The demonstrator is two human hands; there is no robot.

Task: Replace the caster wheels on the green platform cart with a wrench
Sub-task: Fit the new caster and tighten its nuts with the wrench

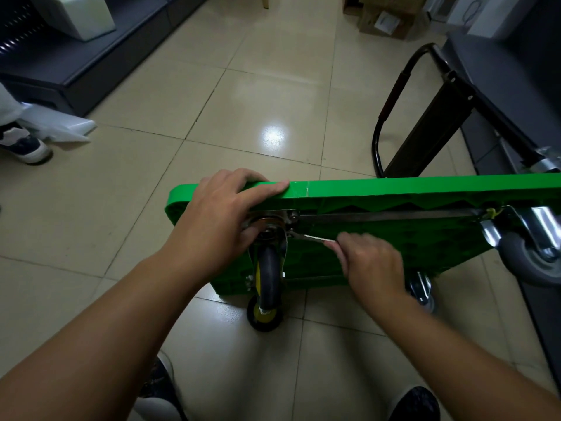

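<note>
Steel shows between the fingers (340, 247) of the right hand (370, 265): they are curled tight round the shank of a wrench (309, 237), whose head sits at a fastener on the mounting plate (267, 221) of a dark-tyred caster (268, 268). The left hand (221, 214) grips the upper edge of the green platform cart (394, 189), fingers hooked over the rim and thumb down beside the plate. The cart stands on its side on the tiled floor (243, 101), underside toward the person. A grey caster (528, 262) at the far right is bolted on, and two more wheels show along the lower edge.

Judging by this, the job looks partway at most. Every visible caster sits in place and no loose wheel lies nearby. Whether this fastener is being loosened or tightened cannot be told.
</note>
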